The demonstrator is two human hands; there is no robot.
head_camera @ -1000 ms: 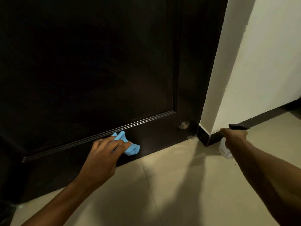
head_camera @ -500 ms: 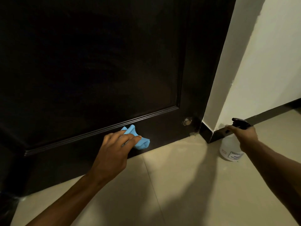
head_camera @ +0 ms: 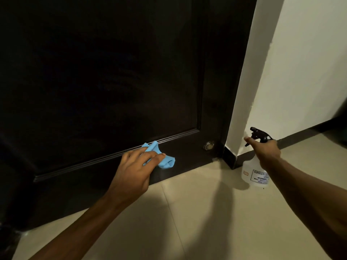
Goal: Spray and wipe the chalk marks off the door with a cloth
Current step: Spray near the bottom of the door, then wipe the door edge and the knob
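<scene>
A dark brown panelled door [head_camera: 105, 76] fills the left and centre of the view. No chalk marks show on its dark surface. My left hand [head_camera: 136, 168] presses a crumpled blue cloth [head_camera: 161, 156] against the door's bottom rail, just under the raised moulding, with its fingers laid over the cloth. My right hand [head_camera: 265, 152] grips the neck of a clear spray bottle [head_camera: 253, 174] with a black trigger head. The bottle stands at the foot of the white wall corner, its base at the floor.
A white wall [head_camera: 300, 62] with a dark skirting board [head_camera: 300, 135] runs off to the right of the door frame. A small metal door stop [head_camera: 208, 145] sits low on the door near the frame. Beige floor tiles [head_camera: 197, 222] lie in front.
My left hand has slid the cloth rightwards along the door's bottom rail. My right hand has kept hold of the spray bottle by the wall corner.
</scene>
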